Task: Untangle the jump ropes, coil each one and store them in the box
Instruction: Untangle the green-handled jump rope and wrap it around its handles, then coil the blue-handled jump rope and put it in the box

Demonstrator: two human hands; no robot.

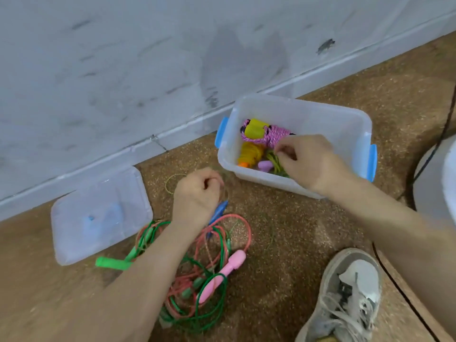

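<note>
Three coiled bundles already lie in the box (294, 186): a pink braided rope (277, 137) with yellow handles, a yellow rope (249, 154) with an orange tip, and a green bundle (276, 162) beside a purple handle (265, 165). The box stands open on the floor near the wall. Its lid (98, 218) lies flat, well apart to the left.

The right hand (308, 164) reaches into the box with fingers curled tight, pinching the green bundle, apparently seating it.

The left hand (197, 196) is held over the floor, fingers closed in a fist. It appears to grip a thin cord (172, 183) that loops out beside it, and a blue handle (219, 209) shows just beneath. The exact grip is hidden.

Outstanding work: a tangle (209, 280) of pink and green cords remains on the floor below the left forearm, with a pink handle (232, 265) and a green handle (111, 262) among its loops. A shoe (345, 297) rests nearby.

Assessment: roughly half complete. The thin cord needs coiling and storing, and the tangle is untouched.
</note>
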